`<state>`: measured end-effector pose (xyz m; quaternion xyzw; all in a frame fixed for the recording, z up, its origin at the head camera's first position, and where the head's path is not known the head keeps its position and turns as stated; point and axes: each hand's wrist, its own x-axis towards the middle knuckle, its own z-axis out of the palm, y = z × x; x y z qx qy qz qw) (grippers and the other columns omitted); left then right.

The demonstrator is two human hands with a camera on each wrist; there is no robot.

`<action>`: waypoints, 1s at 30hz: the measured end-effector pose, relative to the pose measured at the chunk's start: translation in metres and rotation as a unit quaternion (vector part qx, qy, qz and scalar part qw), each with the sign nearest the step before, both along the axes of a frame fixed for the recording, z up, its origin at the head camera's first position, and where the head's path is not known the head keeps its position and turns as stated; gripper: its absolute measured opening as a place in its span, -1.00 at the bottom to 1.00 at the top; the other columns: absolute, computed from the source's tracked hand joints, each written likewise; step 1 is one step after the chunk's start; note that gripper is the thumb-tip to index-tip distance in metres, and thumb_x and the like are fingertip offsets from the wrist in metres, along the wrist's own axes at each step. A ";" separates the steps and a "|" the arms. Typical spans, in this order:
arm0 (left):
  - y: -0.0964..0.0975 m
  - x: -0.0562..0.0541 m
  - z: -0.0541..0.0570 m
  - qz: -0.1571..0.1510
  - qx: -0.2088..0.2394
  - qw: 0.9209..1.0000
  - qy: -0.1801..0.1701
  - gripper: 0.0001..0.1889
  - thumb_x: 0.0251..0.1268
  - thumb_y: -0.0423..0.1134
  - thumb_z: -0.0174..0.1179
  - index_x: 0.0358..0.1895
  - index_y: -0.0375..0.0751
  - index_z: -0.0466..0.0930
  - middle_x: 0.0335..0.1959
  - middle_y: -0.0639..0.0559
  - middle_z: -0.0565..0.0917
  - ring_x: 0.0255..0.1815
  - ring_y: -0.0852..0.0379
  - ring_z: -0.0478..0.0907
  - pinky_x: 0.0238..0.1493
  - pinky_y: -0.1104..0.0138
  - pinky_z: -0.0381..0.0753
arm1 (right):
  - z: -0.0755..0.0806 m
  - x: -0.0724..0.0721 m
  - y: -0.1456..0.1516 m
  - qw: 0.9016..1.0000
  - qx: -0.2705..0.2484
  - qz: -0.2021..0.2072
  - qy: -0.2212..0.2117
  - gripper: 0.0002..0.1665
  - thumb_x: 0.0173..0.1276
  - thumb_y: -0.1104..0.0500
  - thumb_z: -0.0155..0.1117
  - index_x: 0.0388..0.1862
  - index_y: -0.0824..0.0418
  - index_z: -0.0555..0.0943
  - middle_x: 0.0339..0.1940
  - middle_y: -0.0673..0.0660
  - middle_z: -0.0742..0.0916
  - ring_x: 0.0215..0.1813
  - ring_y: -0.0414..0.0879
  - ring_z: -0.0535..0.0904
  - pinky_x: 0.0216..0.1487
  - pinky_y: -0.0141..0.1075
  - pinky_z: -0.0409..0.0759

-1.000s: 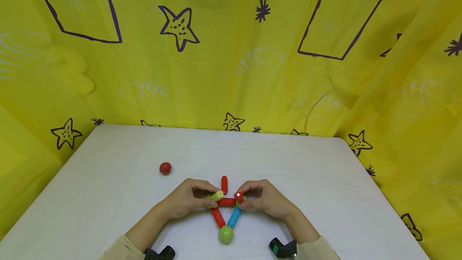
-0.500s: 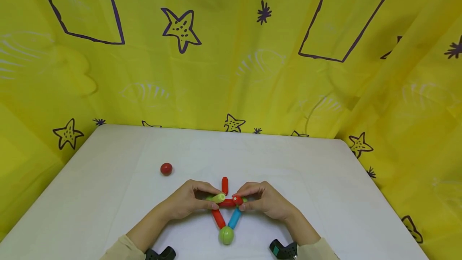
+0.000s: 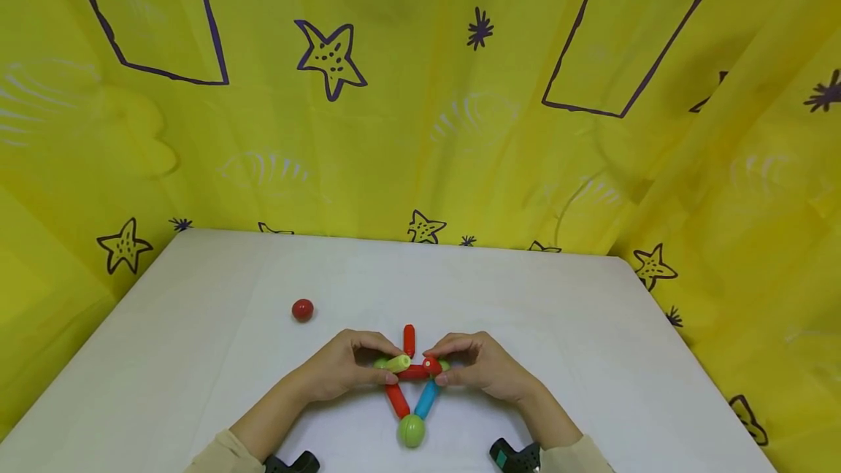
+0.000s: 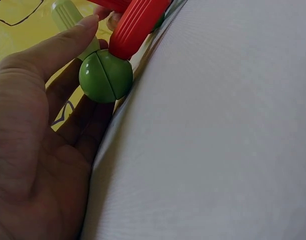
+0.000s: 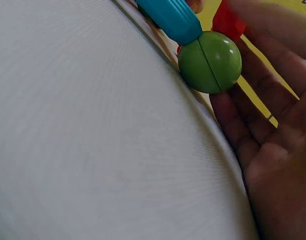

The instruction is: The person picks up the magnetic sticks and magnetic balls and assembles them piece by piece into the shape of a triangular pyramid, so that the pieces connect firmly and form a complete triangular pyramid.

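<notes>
A triangle of magnetic sticks and balls lies on the table: a blue stick, a red left stick and a red far stick, with a green ball at the near corner. My left hand pinches a light green stick that rises from the left green ball. My right hand pinches a short-looking red stick, seen nearly end-on, at the right green ball. Both sticks lean inward toward each other.
Just beyond the triangle lies a loose red stick. A red ball rests farther back to the left on the white table. Yellow patterned curtain hangs behind and at the sides.
The red stick in my right hand has tipped a little to the left. My left hand keeps its hold on the light green stick, and the triangle stays in place.
</notes>
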<state>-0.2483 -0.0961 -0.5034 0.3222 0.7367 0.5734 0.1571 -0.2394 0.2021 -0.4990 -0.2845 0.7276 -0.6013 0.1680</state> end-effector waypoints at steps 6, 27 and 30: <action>-0.001 0.000 -0.002 0.000 -0.008 1.000 0.004 -0.71 0.23 -0.17 0.50 0.02 0.07 0.80 -0.04 0.14 0.80 0.03 0.18 0.66 0.22 0.38 0.52 | 0.003 0.004 -0.011 0.995 0.052 -0.078 -0.021 -0.62 0.65 0.07 0.11 0.23 0.20 0.68 0.05 0.15 0.77 0.12 -0.17 0.64 0.20 -0.37 0.53; -0.001 0.001 -0.005 -0.003 -0.006 1.000 0.013 -0.74 0.26 -0.16 0.48 0.01 0.06 0.80 -0.07 0.13 0.80 -0.02 0.21 0.65 0.18 0.39 0.51 | 0.014 0.002 -0.044 0.942 0.194 -0.274 0.010 -0.57 0.61 -0.20 0.10 -0.22 -0.01 0.79 -0.24 0.02 0.65 -0.17 -0.10 0.53 -0.10 -0.27 0.46; -0.001 -0.001 -0.004 -0.004 -0.007 1.000 0.016 -0.74 0.25 -0.16 0.48 0.00 0.06 0.81 -0.07 0.13 0.80 -0.03 0.22 0.65 0.17 0.39 0.51 | 0.013 -0.002 -0.042 0.924 0.197 -0.328 0.028 -0.84 0.38 0.00 0.45 -0.34 0.04 0.76 -0.40 -0.01 0.66 -0.28 -0.14 0.52 -0.21 -0.34 0.47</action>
